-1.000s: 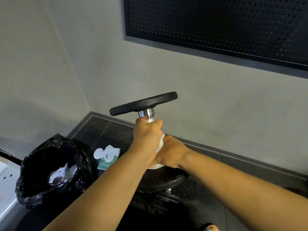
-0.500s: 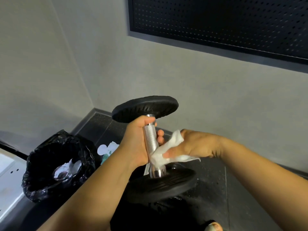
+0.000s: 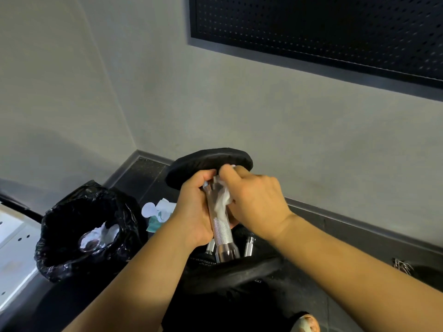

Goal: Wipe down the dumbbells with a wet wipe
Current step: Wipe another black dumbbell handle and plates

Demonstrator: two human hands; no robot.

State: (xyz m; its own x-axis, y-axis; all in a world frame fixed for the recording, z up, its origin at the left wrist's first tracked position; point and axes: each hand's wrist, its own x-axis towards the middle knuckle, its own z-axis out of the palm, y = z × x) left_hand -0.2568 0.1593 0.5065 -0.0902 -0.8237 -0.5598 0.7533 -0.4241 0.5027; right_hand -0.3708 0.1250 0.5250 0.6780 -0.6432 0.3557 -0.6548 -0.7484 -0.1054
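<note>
"Dumbbell [image 3: 223,227]; where is it?"

"Held up in front of the grey wall [image 3: 239,104], standing nearly upright and leaning a little away; one black plate on top, the other at the bottom, the knurled chrome handle between them."

"And who has hold of it?"

"The left hand [image 3: 193,212]; its fingers are wrapped round the handle from the left side, closed tight on the bar."

"The right hand [image 3: 257,200]?"

"Curled over the wet wipe [image 3: 221,203]; it bunches the white wipe against the upper part of the handle, just under the top plate, fingertips touching the plate's underside."

"Anything else near?"

"A bin [image 3: 60,236] lined with a black bag stands on the dark floor [image 3: 143,173] to the left, crumpled white wipes inside; just beside it, between bin and left hand, lies a teal packet [image 3: 159,213] with its white flap open; a dark pegboard panel [image 3: 335,32] hangs on the wall above; two smaller chrome ends show beside the lower collar, what they belong to I cannot tell."
</note>
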